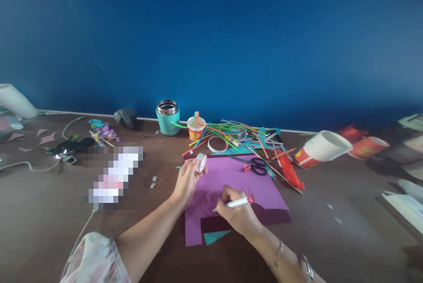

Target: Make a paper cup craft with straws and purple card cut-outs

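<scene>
My left hand (185, 181) is closed around a small pale roll of tape (201, 163) above the upper left of a purple paper sheet (228, 173). In my right hand (236, 215) is a white marker (237, 203) with a red end, held in a writing grip. Its tip rests at a round face drawing (206, 199) in red lines on the sheet. Another red drawn shape (249, 195) shows just right of that hand. A red marker cap (246, 168) and dark-handled scissors (258, 167) lie on the paper's upper right.
Behind the sheet are colourful pipe cleaners (228, 131), a small paper cup (196, 128) and a teal thermos (168, 122). Paper cups (324, 146) lie at right, near a red piece (291, 170). A blurred-out phone-like object (115, 179) with a cable lies left. A blue wall (211, 45) stands behind.
</scene>
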The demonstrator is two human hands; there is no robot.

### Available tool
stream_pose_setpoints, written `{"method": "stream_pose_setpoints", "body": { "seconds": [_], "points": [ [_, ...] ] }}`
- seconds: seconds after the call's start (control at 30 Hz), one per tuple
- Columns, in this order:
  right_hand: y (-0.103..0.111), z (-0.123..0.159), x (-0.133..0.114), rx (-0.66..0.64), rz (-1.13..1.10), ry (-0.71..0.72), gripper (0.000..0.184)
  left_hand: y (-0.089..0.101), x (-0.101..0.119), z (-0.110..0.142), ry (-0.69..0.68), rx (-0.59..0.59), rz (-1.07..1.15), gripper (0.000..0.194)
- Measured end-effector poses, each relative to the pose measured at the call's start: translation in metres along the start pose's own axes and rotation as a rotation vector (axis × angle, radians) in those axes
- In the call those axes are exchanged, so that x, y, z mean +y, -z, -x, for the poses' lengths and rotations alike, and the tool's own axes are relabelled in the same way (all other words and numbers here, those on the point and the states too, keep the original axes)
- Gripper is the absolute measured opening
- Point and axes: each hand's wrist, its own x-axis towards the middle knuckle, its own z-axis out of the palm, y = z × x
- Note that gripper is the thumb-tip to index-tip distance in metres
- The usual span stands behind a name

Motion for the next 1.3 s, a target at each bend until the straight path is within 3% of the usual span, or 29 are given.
{"method": "stream_pose_setpoints", "body": {
  "seconds": [0.73,1.3],
  "points": [
    [-0.0004,-0.0006,-0.0004,0.035,0.006,-0.006,0.022,0.0003,0.0005,0.0003,0.002,0.008,0.000,0.019],
    [-0.0001,-0.0004,0.0008,-0.008,-0.031,-0.018,0.022,0.0013,-0.0005,-0.0001,-0.008,-0.005,0.000,0.020]
  ]
}}
